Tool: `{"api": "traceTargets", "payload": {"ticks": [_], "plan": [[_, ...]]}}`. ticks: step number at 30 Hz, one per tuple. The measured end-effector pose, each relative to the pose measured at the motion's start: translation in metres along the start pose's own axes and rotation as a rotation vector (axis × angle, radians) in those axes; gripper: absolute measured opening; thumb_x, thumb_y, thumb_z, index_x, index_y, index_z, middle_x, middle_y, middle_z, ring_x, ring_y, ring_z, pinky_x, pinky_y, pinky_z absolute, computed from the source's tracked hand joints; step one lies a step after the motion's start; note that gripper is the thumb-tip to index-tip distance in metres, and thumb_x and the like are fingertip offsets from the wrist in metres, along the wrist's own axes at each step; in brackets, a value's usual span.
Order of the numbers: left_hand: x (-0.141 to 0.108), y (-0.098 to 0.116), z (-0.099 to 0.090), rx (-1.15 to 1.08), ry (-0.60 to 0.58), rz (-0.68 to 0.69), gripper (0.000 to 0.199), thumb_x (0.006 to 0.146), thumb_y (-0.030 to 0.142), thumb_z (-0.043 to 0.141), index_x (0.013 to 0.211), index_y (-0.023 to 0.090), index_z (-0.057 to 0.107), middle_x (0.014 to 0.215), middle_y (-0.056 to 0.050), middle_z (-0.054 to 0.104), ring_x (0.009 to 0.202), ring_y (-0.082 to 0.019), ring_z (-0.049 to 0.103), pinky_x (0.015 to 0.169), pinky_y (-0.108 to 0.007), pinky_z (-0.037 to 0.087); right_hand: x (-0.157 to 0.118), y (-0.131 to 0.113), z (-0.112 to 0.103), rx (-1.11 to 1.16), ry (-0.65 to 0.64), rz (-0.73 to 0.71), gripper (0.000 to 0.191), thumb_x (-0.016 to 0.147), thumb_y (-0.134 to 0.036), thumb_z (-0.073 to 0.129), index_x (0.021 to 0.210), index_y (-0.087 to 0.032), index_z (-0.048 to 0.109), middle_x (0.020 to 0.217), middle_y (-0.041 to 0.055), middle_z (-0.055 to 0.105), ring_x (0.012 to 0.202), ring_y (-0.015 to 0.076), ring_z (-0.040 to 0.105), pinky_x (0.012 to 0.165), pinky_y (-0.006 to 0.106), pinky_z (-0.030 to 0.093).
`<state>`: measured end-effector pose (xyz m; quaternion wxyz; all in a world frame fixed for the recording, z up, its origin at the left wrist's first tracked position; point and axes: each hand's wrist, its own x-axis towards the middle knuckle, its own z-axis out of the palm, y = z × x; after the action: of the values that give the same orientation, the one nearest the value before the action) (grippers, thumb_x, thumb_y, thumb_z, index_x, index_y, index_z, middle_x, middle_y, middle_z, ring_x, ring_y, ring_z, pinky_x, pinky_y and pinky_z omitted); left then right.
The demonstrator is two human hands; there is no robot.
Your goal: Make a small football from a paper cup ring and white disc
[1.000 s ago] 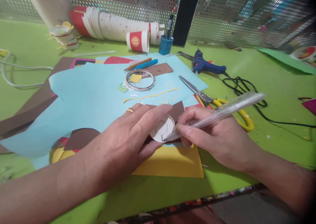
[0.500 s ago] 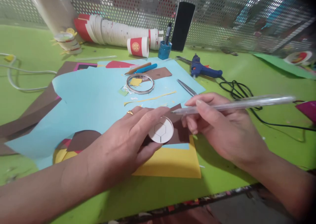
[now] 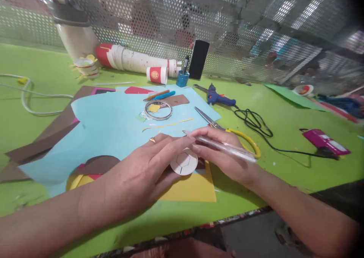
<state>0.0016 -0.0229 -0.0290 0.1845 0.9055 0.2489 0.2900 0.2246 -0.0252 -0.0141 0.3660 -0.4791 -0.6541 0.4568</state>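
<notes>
Nearer me than the tape roll (image 3: 159, 118), the left hand (image 3: 153, 162) cradles a hexagon-marked white disc (image 3: 186, 164), probably light and stiff, best gripped by its rim; the right hand (image 3: 220, 153) pinches a clear pen (image 3: 227, 148).

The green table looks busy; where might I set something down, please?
A nearly bare patch lies between the black cord, right forearm and table's front edge; another between white cord and brown paper. Crowded: the middle, with blue paper, scissors, white disc.

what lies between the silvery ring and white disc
In the head view, a thin yellow strip on the blue paper, then the left hand holding the disc.
</notes>
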Motion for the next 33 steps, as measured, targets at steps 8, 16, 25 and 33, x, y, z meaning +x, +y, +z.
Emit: {"api": "traceTargets", "payload": {"ticks": [8,16,25,33], "plan": [[-0.0027,0.0006,0.0038,0.026,0.099,-0.014,0.06,0.096,0.018,0.056,0.15,0.022,0.03,0.143,-0.012,0.051,0.129,-0.022,0.051,0.106,-0.037,0.045,0.0012,0.0016,0.0001,0.175,0.022,0.059,0.025,0.082,-0.033,0.077,0.099,-0.019,0.065,0.075,-0.0016,0.064,0.063,0.0106,0.056,0.058,0.024,0.046],[-0.0069,-0.0008,0.0083,0.096,0.11,-0.121,0.066,0.091,0.026,0.063,0.147,0.019,0.029,0.137,-0.015,0.052,0.125,-0.026,0.052,0.103,-0.043,0.048,-0.0009,0.0028,0.0053,0.298,0.02,0.086,0.022,0.082,-0.029,0.078,0.097,-0.02,0.065,0.082,-0.0008,0.068,0.069,0.0111,0.063,0.063,0.024,0.05],[-0.0039,0.0016,0.0015,-0.008,0.043,-0.062,0.058,0.095,0.027,0.059,0.146,0.021,0.033,0.128,-0.012,0.063,0.109,-0.023,0.063,0.088,-0.035,0.053,-0.003,0.0044,-0.0024,0.242,-0.056,0.006,0.02,0.087,-0.03,0.073,0.102,-0.021,0.065,0.09,0.0007,0.068,0.08,0.013,0.063,0.07,0.025,0.049],[-0.0012,-0.0001,0.002,0.003,0.034,0.002,0.053,0.097,0.023,0.056,0.146,0.02,0.034,0.137,-0.013,0.055,0.124,-0.023,0.053,0.102,-0.039,0.047,0.0006,0.0023,0.0006,0.234,0.009,0.079,0.021,0.078,-0.03,0.08,0.09,-0.019,0.067,0.076,-0.0018,0.065,0.065,0.0111,0.059,0.059,0.024,0.047]]}}
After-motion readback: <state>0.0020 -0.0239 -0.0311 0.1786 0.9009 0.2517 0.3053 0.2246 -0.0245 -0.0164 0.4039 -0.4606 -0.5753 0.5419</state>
